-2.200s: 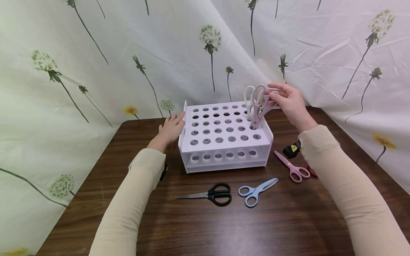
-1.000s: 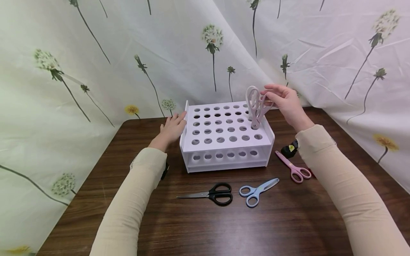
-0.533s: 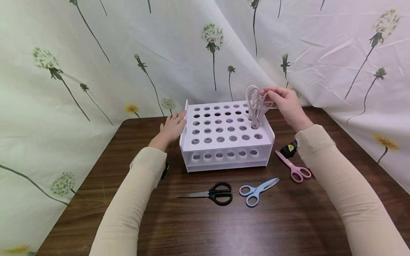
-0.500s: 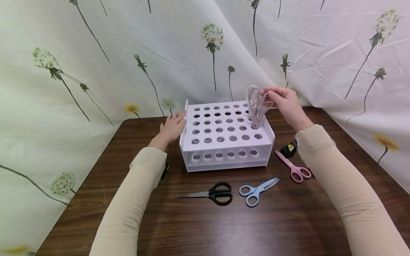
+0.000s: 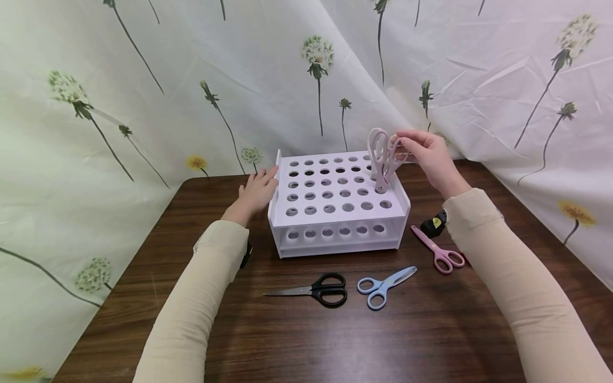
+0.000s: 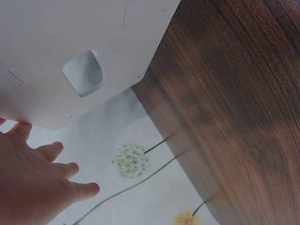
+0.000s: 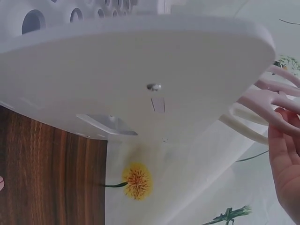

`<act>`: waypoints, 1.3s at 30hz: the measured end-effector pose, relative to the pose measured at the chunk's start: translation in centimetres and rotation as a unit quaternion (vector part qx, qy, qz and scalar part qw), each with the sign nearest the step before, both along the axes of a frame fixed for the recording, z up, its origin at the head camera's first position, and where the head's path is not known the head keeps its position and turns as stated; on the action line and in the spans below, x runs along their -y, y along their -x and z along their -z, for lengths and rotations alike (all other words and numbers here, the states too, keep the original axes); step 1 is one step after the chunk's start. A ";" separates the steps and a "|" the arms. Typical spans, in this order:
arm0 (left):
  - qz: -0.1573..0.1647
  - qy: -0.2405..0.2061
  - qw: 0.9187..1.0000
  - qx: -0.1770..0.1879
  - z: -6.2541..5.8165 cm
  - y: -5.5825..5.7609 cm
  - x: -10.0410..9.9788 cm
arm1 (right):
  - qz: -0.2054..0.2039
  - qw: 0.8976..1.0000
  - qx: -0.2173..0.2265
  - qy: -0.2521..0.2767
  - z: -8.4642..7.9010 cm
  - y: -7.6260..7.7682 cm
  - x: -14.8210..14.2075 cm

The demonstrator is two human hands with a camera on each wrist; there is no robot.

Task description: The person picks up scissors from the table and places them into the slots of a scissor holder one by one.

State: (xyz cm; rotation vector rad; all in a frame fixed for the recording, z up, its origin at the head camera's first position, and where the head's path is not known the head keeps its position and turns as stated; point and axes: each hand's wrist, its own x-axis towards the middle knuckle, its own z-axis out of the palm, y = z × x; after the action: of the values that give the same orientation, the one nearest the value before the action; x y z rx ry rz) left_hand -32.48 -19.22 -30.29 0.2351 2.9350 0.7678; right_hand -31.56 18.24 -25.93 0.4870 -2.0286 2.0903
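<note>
A white rack (image 5: 337,215) with rows of round holes stands on the dark wooden table (image 5: 306,330). Two pale scissors stand blade-down in its right-hand holes: a white pair (image 5: 375,146) and a pinkish pair (image 5: 386,169). My right hand (image 5: 423,154) pinches a handle loop of the pinkish pair; that handle (image 7: 267,101) shows beside my palm in the right wrist view. With straight fingers, my left hand (image 5: 256,191) rests flat against the rack's left wall (image 6: 70,56).
Black scissors (image 5: 318,290), light blue scissors (image 5: 383,286) and pink scissors (image 5: 438,250) lie on the table in front of and to the right of the rack. A small black object (image 5: 433,224) sits by my right sleeve. A flower-printed sheet (image 5: 143,90) hangs behind.
The pinkish scissors sank from tilted to nearly upright in their hole. My right hand has stayed at their handles, and my left hand has not moved.
</note>
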 end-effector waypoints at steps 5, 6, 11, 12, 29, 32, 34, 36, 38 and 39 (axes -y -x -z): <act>-0.003 0.001 1.000 -0.005 0.0 -0.1 -0.1 | -0.005 1.000 0.003 0.023 0.1 -0.1 -0.5; -0.003 0.001 1.000 -0.006 0.0 -0.1 -0.1 | -0.006 1.000 0.003 0.026 0.1 -0.1 -0.6; -0.006 0.006 1.000 -0.011 0.0 -0.3 -0.2 | -0.009 1.000 0.004 0.024 0.2 -0.3 -1.2; -0.007 0.008 1.000 -0.013 0.0 -0.3 -0.2 | -0.009 1.000 0.004 0.026 0.3 -0.4 -1.3; -0.006 0.012 1.000 -0.017 0.0 -0.3 -0.2 | -0.014 1.000 -0.002 0.013 0.7 -1.6 -3.6; -0.005 0.013 1.000 -0.016 0.0 -0.2 -0.1 | -0.019 1.000 -0.006 0.019 0.9 -1.7 -4.0; -0.003 0.012 1.000 -0.014 -0.1 -0.2 -0.1 | -0.022 0.999 -0.007 0.023 1.1 -1.7 -4.4; -0.002 0.012 1.000 -0.012 -0.1 -0.2 -0.1 | -0.025 0.999 -0.005 0.027 1.3 -1.8 -4.7; -0.003 0.012 1.000 -0.009 -0.1 -0.2 -0.1 | -0.023 0.999 -0.001 0.025 1.4 -1.8 -5.0; -0.003 0.012 1.000 -0.008 0.0 -0.2 -0.1 | -0.022 0.999 0.001 0.024 1.5 -1.9 -5.2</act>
State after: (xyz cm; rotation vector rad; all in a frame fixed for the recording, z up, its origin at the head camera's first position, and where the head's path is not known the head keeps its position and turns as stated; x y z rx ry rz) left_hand -32.32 -19.12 -30.24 0.2323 2.9596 0.7334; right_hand -29.70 23.40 -27.43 0.5271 -1.9821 2.1604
